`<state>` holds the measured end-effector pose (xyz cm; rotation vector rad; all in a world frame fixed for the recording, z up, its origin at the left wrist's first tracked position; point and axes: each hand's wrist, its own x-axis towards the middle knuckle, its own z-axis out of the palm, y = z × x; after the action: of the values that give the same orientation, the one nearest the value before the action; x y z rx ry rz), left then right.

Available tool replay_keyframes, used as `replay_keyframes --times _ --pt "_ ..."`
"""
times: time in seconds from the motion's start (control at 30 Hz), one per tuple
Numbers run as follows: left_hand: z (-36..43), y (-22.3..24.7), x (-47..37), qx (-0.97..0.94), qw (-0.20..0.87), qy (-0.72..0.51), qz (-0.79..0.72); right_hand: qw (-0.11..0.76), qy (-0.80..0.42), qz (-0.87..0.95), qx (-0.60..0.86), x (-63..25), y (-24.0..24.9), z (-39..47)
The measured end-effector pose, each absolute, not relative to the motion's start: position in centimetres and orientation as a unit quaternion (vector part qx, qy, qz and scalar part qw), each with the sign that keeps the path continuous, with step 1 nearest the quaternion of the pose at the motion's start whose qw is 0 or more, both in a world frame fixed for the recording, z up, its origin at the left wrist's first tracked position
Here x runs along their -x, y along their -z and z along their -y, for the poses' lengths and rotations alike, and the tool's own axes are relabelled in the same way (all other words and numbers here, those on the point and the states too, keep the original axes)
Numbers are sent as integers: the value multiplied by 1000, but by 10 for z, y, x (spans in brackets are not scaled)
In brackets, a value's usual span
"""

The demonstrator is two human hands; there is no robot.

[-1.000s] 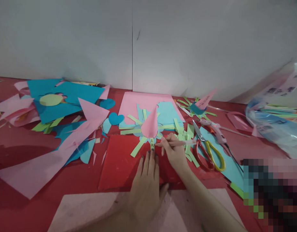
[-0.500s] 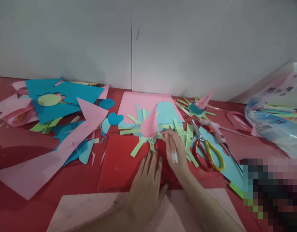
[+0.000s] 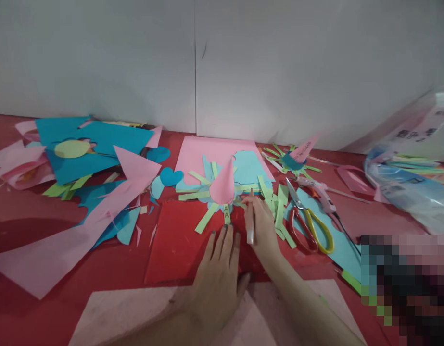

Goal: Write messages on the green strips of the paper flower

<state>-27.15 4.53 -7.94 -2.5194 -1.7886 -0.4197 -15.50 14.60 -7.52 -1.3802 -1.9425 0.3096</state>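
Note:
A pink paper cone (image 3: 222,185) stands on a light blue scalloped paper base (image 3: 204,193), with pale green strips radiating from it. Letters "A A" mark the front green strip (image 3: 227,215). My left hand (image 3: 217,276) lies flat, fingers stretched, its fingertips at the lower end of that strip. In my right hand (image 3: 264,228) a pale-barrelled pen (image 3: 250,234) is gripped, its tip hidden by the fingers, close to the strips right of the cone. A red board (image 3: 171,245) lies under the front of the work.
Scissors (image 3: 308,226) with red and yellow handles and a pink glue gun (image 3: 324,197) lie to the right. Behind them is a second cone piece (image 3: 297,156). Paper scraps (image 3: 109,206) spread leftward; a clear plastic bag (image 3: 409,178) sits far right, against the wall side.
My right hand has shifted slightly and the pen's rear end has swung left, more upright. My left hand stays nearly where it was. The whole view drifts a little.

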Motion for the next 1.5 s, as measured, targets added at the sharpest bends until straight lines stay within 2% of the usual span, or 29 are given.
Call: replay_keyframes --times 0.2,0.33,0.47,0.7,1.0,1.5 --pt "-46 79 271 807 23 129 576 367 -139 745 539 156 75 -146" --pt "-47 79 271 808 16 126 575 478 -187 671 536 164 66 -144" --pt "-47 79 271 807 12 121 578 542 -248 623 505 169 51 -135" --pt "-47 76 271 812 27 130 568 472 -447 590 479 169 61 -139" --pt "-44 73 268 805 86 136 571 415 -402 644 502 171 60 -134" --pt "-46 76 267 812 94 115 565 389 -400 659 505 170 66 -137"
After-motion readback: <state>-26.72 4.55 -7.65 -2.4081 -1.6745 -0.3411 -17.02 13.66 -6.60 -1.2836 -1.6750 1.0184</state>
